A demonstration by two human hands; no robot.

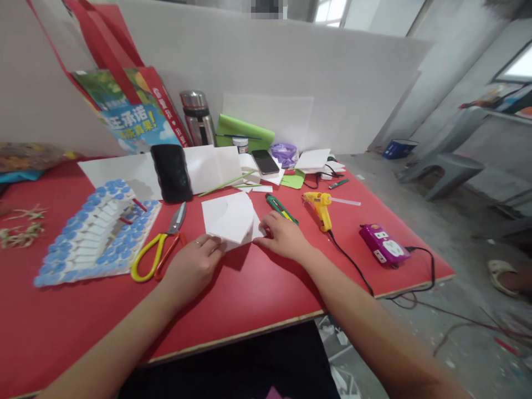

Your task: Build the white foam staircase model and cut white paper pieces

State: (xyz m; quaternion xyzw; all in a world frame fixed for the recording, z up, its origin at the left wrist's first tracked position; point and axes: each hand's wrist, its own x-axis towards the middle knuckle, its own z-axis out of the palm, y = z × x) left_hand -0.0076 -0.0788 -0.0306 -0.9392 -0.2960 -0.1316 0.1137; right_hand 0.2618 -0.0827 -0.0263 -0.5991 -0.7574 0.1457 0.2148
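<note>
White pieces of paper or thin board (230,213), one lying over another, are in front of me on the red table. My left hand (198,260), with a ring on one finger, has its fingers closed on their near left edge. At the right corner my right hand (285,235) pinches the same white pieces between thumb and fingers. Beside my left hand lie scissors (160,249) with yellow and orange handles. Just beyond my right hand rests a green utility knife (280,208). A yellow glue gun (321,208) with a glue stick in it lies farther right.
To the left is a white craft piece covered with blue discs (83,238). A black object (171,173) stands upright behind the scissors. Along the back are a thermos (197,119), a phone (265,162) and a shopping bag (128,116). A purple power strip (384,245) trails its cable off the right edge.
</note>
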